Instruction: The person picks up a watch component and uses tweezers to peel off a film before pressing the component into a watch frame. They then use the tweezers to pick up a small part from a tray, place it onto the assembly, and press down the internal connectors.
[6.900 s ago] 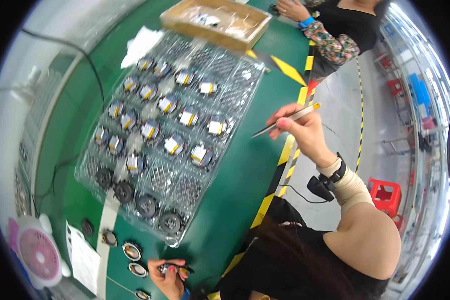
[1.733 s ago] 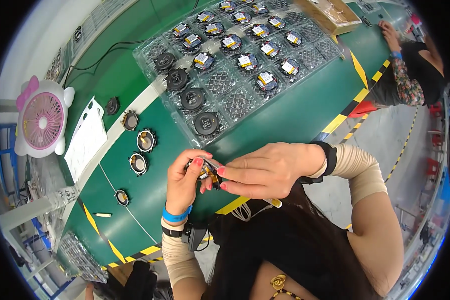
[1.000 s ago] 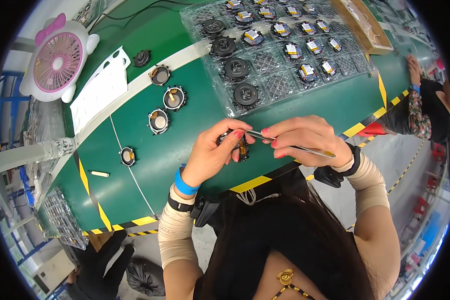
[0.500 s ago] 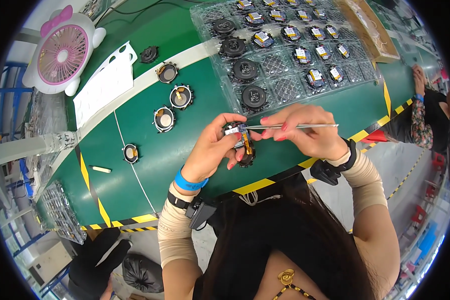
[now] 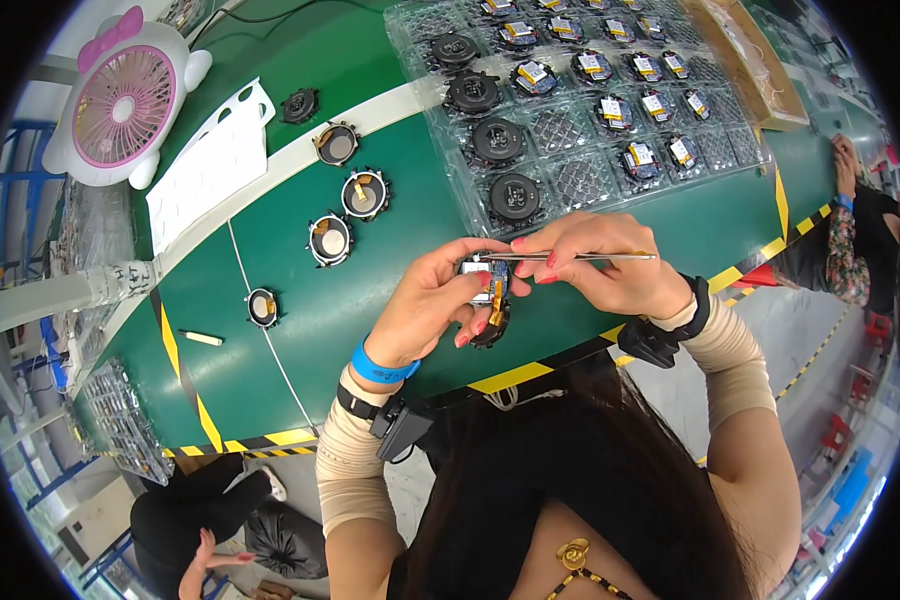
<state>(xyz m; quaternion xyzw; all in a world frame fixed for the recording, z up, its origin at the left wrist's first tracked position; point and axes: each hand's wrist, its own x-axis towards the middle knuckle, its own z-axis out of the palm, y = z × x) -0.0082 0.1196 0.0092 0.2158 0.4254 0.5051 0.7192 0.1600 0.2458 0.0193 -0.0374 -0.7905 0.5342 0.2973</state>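
Note:
My left hand [image 5: 432,300] is closed round a small watch-like electronic module, whose circuit board and white-labelled part face up. An orange flex strip [image 5: 497,300] runs down from the board to the round black case [image 5: 490,332] below. My right hand [image 5: 615,268] pinches metal tweezers [image 5: 600,256], lying nearly level. Their tips reach the upper edge of the board, beside my left fingertips; whether they grip anything there is too small to tell.
Beyond my hands, a clear compartment tray [image 5: 580,185] carries round black cases and labelled modules. Several open round cases [image 5: 365,193] lie to the left, near a white cut-out sheet [image 5: 210,165], a small white pen-like stick [image 5: 201,338] and a pink-white fan [image 5: 125,110]. Other people are at both sides.
The tweezers and my right hand have shifted slightly left, and the tips now sit at the board's upper edge. At the lower left, another person's arm and hands have come into view.

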